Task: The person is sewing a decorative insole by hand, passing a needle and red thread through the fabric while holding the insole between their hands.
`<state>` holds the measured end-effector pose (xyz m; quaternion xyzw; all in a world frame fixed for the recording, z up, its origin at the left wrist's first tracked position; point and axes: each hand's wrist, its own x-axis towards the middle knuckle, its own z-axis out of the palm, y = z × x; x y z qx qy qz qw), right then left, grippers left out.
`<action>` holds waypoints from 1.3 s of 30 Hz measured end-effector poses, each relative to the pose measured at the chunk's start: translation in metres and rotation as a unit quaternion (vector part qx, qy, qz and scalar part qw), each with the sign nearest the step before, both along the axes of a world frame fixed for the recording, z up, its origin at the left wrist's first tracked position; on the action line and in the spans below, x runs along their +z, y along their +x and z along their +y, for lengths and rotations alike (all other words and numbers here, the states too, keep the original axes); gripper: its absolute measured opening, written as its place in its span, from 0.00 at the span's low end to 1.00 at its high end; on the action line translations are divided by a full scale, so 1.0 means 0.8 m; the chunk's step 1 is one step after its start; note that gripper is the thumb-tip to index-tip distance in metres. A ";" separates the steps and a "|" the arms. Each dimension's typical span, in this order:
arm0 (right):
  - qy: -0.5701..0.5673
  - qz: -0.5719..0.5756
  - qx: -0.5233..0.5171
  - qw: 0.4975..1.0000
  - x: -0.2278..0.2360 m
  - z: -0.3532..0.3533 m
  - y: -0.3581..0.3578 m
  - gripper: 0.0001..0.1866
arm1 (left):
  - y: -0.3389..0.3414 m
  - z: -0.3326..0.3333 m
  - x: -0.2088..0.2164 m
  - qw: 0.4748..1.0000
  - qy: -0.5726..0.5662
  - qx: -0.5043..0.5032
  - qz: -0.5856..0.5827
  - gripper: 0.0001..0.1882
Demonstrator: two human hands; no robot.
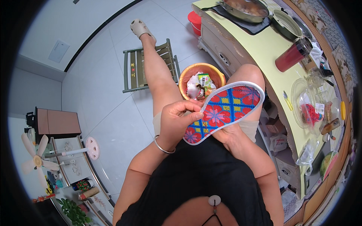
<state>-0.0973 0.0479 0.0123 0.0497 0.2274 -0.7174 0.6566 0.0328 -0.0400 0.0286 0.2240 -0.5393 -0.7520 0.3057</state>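
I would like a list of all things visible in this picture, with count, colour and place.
embroidered insole: 1, red, blue and yellow with white edge, held over the lap
basin: 1, orange, on floor by the knees, holds wrappers
folding stool: 1, green, on floor under the left leg
flask: 1, dark red, on the yellow counter
pan: 1, metal, counter's far end
fan: 1, cream, lower left
left hand: pinches the insole's edge
right hand: supports the insole underneath

Single head-worn fisheye view, looking steeply down over wearer's lap; hands (196, 124) close, near centre; floor (105, 75) spreads left, tabletop (260, 49) curves along right rim.
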 end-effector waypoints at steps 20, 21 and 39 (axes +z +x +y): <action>-0.040 0.102 -0.411 0.905 -0.032 0.189 -0.304 0.07 | 0.044 -0.036 -0.005 0.989 0.120 0.064 0.055 0.06; -0.047 0.179 -0.444 0.877 -0.046 0.246 -0.351 0.10 | 0.046 -0.044 -0.006 0.987 0.127 0.080 0.064 0.06; 0.082 0.387 -0.389 0.832 -0.005 0.125 -0.179 0.08 | 0.026 -0.025 0.009 0.985 0.140 0.093 0.045 0.06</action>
